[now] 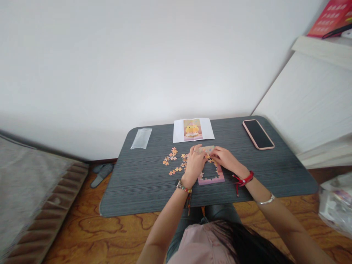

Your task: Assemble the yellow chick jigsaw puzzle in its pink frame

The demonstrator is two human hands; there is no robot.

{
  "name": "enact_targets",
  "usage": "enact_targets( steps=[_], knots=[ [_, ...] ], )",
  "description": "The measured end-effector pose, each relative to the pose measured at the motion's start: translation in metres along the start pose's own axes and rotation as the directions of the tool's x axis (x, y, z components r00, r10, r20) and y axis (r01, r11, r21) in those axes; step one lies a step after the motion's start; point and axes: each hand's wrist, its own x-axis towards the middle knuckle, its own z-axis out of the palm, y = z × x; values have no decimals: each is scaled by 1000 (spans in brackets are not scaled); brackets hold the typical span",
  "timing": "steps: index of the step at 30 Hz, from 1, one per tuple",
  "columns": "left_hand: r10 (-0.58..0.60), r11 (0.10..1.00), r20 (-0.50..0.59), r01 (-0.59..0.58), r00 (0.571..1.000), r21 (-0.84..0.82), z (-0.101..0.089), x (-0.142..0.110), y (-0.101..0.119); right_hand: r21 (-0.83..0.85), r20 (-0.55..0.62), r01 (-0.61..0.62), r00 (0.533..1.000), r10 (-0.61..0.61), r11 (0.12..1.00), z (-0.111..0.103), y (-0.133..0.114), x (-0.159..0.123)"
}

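Note:
A small jigsaw puzzle (211, 180) lies on the dark table, its pink border joined and its middle showing a gap. My left hand (194, 163) rests over the puzzle's upper left side, fingers stretched out and partly bent. From the right, my right hand (227, 160) reaches to the upper part, its fingertips pinched together at a small yellow-orange puzzle piece (210, 160). Both hands hide parts of the upper rows. Loose puzzle pieces (173, 157) lie scattered to the left, some close beside my left hand.
Behind the puzzle lies a creased sheet (179, 131) with a printed yellow character. A clear plastic sleeve (141, 138) is at the table's back left, a phone (258, 134) at the back right. The wall borders the far edge; a white cabinet (316, 99) stands at right.

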Motion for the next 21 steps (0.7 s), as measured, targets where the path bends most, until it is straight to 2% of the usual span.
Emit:
enact_targets(
  steps=[4,10,21],
  knots=[
    [5,1000,-20,-5,1000,-5,2,-1,-3,-2,10,19,1000,-19,1000,1,-1,2],
    [31,999,4,-31,1000,-8,3,0,-6,-32,36,60,998,-59,998,1,-4,3],
    [8,1000,-15,-8,1000,-28,6,-3,-10,-51,38,60,998,-58,997,0,-7,3]
  ],
)
